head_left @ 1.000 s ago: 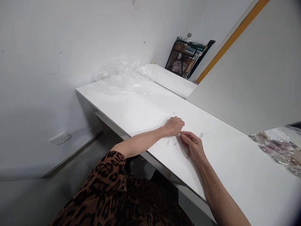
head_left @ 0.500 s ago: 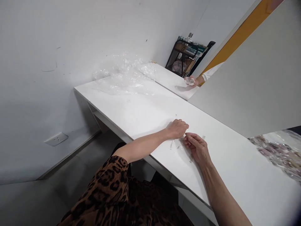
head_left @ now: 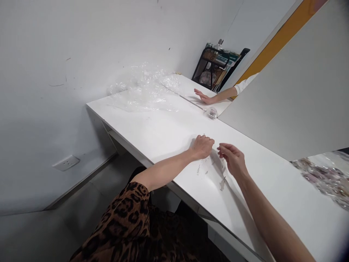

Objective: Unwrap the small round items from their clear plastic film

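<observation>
1. Our left hand (head_left: 203, 147) rests on the white table (head_left: 166, 131), its fingers curled under; we cannot tell whether it is clenched on something or bare inside.
2. Our right hand (head_left: 233, 159) is just to the right, apart from the left one and raised over the table, thumb and forefinger brought close together. We cannot tell whether a small thing is pinched there.
3. Below our hands, toward the table's near edge, we see grey patches (head_left: 222, 184) on the white top; the largest lies nearer to us than the right hand.
4. At the far left we have a heap of clear plastic wrap (head_left: 147, 87) spread over the table, against the wall (head_left: 81, 43).
5. Beyond our hands, a small wrapped packet (head_left: 211, 113) sits beside the left corner of the grey panel (head_left: 294, 87).
6. Past that packet, a co-worker's hand (head_left: 204, 97) reaches in from behind the panel, fingers spread.
7. On the right we see clear-wrapped pieces (head_left: 324, 176) in a cluster.
</observation>
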Available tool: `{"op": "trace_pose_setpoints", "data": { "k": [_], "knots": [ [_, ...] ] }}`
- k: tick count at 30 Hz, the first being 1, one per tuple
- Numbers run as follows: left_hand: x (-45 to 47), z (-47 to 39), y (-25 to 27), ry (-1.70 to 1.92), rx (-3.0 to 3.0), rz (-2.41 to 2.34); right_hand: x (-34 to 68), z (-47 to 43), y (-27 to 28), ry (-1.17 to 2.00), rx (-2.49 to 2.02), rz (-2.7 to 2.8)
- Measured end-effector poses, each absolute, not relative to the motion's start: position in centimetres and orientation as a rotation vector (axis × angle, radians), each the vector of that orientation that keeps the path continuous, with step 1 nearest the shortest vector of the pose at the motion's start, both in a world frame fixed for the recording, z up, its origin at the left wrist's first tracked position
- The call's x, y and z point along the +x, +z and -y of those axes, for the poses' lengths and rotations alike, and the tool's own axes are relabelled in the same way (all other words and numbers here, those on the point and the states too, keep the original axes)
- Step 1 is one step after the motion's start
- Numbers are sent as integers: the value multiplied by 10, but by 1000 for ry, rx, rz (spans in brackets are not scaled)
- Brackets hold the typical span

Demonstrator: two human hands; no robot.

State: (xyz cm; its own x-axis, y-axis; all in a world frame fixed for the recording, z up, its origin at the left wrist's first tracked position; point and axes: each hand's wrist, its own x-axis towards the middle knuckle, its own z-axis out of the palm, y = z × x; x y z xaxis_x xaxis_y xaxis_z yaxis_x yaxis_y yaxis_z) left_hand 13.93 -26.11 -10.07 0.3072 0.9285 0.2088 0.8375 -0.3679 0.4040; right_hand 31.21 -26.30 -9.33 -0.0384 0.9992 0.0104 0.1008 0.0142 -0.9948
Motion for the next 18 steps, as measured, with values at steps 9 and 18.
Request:
{"op": "trace_pose_setpoints", "data": {
  "k": [9, 18],
  "knots": [
    [140, 254, -101, 726, 2379, -1733, 255, 68, -85, 297, -1505, 1910],
    [144, 248, -109, 744, 2584, -1672, 232, 17, -112, 433, -1586, 1841]
  ]
}}
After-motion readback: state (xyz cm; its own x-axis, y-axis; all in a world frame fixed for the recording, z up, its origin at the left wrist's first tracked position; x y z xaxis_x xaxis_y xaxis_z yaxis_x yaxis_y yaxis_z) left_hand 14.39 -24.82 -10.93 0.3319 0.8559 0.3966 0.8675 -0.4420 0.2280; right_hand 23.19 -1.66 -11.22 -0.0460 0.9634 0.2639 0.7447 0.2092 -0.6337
